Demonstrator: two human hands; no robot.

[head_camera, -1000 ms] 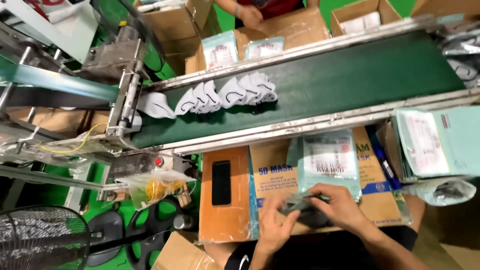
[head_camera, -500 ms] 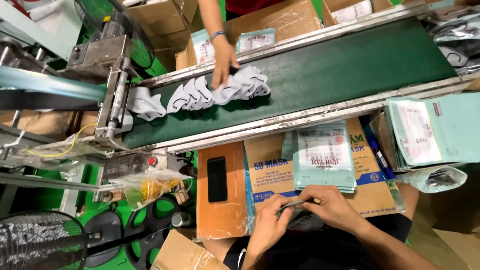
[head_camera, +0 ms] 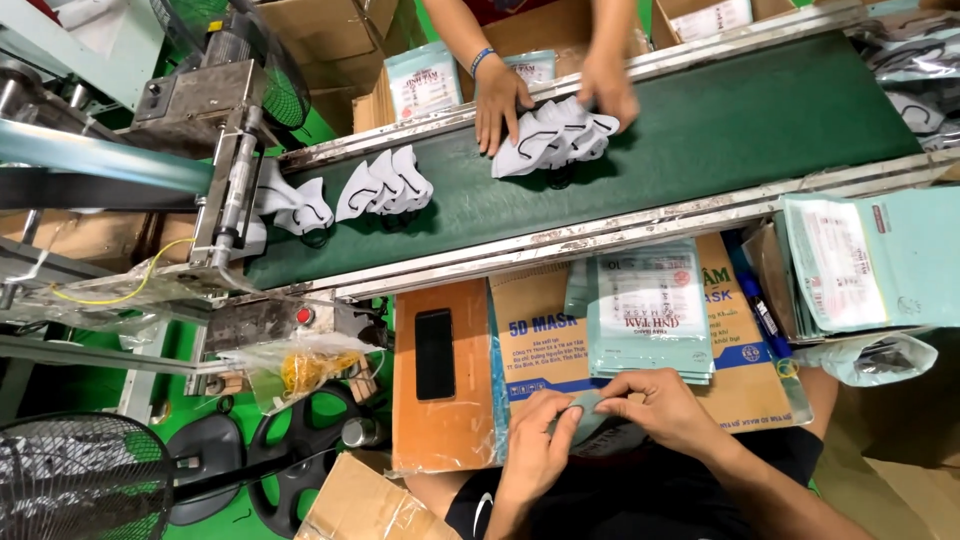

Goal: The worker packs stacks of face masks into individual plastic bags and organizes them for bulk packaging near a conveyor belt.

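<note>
Since half a second ago, the co-worker across the belt has brought a second hand down, so both now gather a bunch of white masks (head_camera: pixel 555 140), and the person's own hands have closed in together over the pouch at the lap.

Largest is the green conveyor belt (head_camera: pixel 720 125), running from the machine (head_camera: pixel 215 150) at the left toward the upper right. On it lie two more groups of white masks (head_camera: pixel 385 183) nearer the machine, apart from the bunch under the co-worker's left-hand-side hand (head_camera: pixel 500 100) and other hand (head_camera: pixel 608 85).

Beyond the belt stand open cardboard boxes (head_camera: pixel 300 25); one holds pale green packets (head_camera: pixel 424 82) standing upright. At the right edge a stack of green packets (head_camera: pixel 870 260) lies beside the belt frame, with a clear bag (head_camera: pixel 868 358) just below it.

Nearer the person, a flat cardboard sheet (head_camera: pixel 440 440) carries a black phone (head_camera: pixel 434 353). Beside it a printed carton (head_camera: pixel 545 345) lies flat under plastic, and on it rests a pile of pale green pouches (head_camera: pixel 652 310).

At the bottom, the left hand (head_camera: pixel 535 450) and right hand (head_camera: pixel 665 405) meet on one small green pouch (head_camera: pixel 583 412), just below the pile. Both hands pinch it, fingers curled around its edges; what is inside it cannot be told.
</note>
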